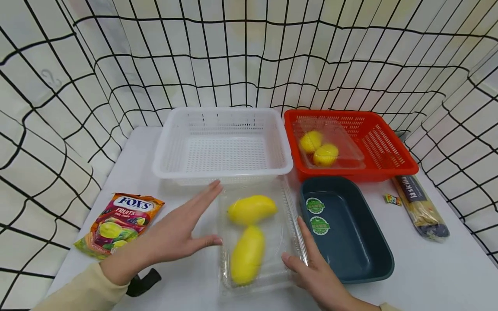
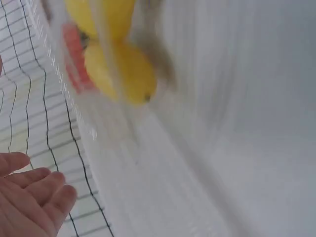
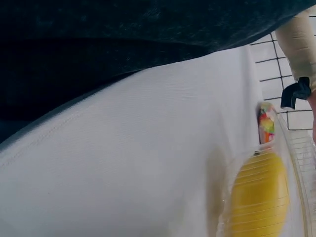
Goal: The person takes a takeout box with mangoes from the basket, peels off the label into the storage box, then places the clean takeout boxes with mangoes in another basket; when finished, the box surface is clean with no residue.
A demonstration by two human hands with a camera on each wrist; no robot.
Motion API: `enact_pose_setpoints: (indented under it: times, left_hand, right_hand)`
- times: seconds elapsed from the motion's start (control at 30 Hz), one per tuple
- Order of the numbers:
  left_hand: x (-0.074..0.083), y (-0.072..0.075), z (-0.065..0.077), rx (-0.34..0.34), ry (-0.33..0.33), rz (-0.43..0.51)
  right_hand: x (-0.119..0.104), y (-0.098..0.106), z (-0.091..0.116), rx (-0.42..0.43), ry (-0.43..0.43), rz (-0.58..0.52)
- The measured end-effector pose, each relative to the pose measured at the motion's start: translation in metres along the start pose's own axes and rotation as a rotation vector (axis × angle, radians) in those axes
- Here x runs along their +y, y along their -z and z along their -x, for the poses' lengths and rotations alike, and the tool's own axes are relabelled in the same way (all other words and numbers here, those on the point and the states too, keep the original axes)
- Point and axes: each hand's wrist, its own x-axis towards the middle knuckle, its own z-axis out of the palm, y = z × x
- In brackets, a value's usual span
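A clear plastic box [image 1: 278,235] with two yellow mangoes [image 1: 247,255] inside is in the middle front of the head view. My right hand [image 1: 317,270] grips its right edge, thumb over the top and fingers along the side. On the other side, my left hand [image 1: 180,233] is spread with straight fingers, thumb tip right at the box's left edge. The left wrist view shows a mango [image 2: 121,74] through the plastic, and that hand's fingers [image 2: 54,197] apart from the wall. In the right wrist view, a mango [image 3: 259,197] shows through the ribbed side.
Behind the box stands a white basket [image 1: 223,172]; right of it, a red basket [image 1: 354,175] holds another clear box with yellow fruit [image 1: 326,154]. A dark teal tub [image 1: 350,242], candy bag [image 1: 120,224], small wrapped candy [image 1: 393,199] and pasta pack [image 1: 422,207] lie around. Black netting surrounds the table.
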Motion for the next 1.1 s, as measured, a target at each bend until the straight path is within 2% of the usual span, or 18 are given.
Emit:
enact_pose_setpoints:
  times: [0.1,0.23,0.37,0.43,0.53,0.63,0.83,0.97,1.1]
  left_hand:
    - [-0.011,0.020,-0.015,0.060,0.029,-0.066]
    - [-0.046,0.046,-0.039,0.059,0.175,-0.167]
    - [-0.088,0.059,-0.054,-0.014,0.335,-0.237]
    - [-0.105,0.061,-0.058,-0.071,0.395,-0.219]
    - [-0.121,0.063,-0.060,-0.128,0.434,-0.165]
    - [-0.128,0.067,-0.061,-0.138,0.431,-0.118]
    - [-0.130,0.071,-0.063,-0.112,0.416,-0.139]
    - [-0.129,0.072,-0.063,-0.106,0.420,-0.137]
    - [-0.130,0.074,-0.061,-0.107,0.430,-0.139]
  right_hand:
    - [0.000,0.003,0.000,0.006,-0.022,-0.026]
    - [-0.002,0.006,-0.001,0.000,-0.037,-0.035]
    - [-0.007,0.009,-0.001,-0.004,-0.075,-0.039]
    - [-0.010,0.010,-0.001,-0.002,-0.097,-0.031]
    - [-0.016,0.013,0.001,-0.009,-0.105,-0.003]
    - [-0.026,0.018,0.003,-0.044,-0.096,0.034]
    - [-0.055,0.041,0.011,-0.202,-0.021,0.027]
    - [-0.081,0.074,0.008,-0.271,0.086,-0.015]
    - [-0.114,0.121,-0.008,-0.257,0.249,-0.043]
